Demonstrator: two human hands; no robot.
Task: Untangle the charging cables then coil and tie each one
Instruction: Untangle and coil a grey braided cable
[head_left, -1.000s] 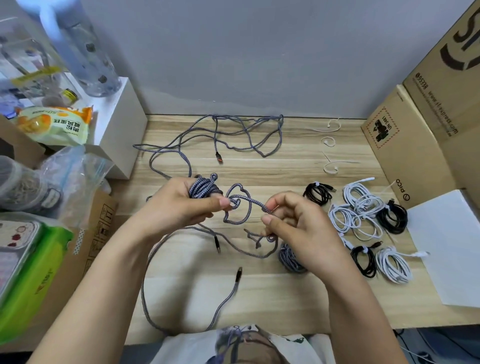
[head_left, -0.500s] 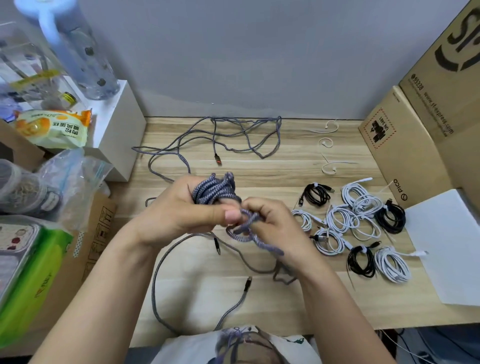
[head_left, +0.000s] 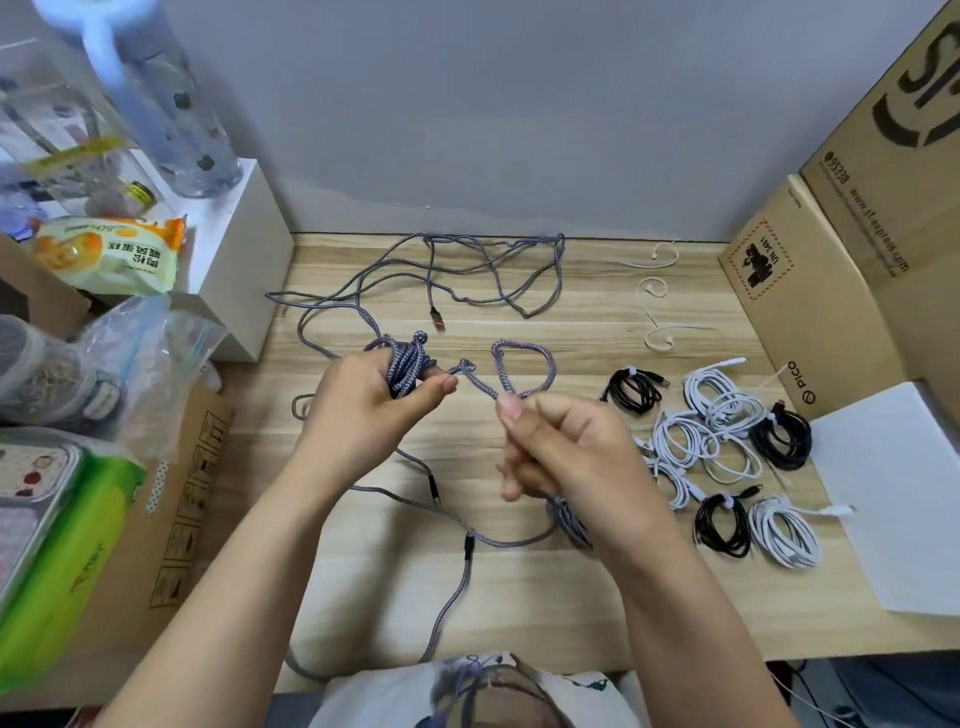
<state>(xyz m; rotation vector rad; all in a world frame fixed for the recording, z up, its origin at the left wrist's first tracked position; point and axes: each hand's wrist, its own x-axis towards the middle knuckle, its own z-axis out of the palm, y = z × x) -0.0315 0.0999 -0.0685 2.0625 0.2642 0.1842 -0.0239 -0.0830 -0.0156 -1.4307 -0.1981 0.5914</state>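
Grey braided cable (head_left: 408, 364) coil gripped by left hand (head_left: 358, 410); right hand (head_left: 566, 457) pinches its loop (head_left: 522, 364).

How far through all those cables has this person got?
Done: the tied white and black coils on the right of the table. In hand: the left hand holds a grey coil while the right hand pinches its loose loop. Left: the loose grey cables near the wall.
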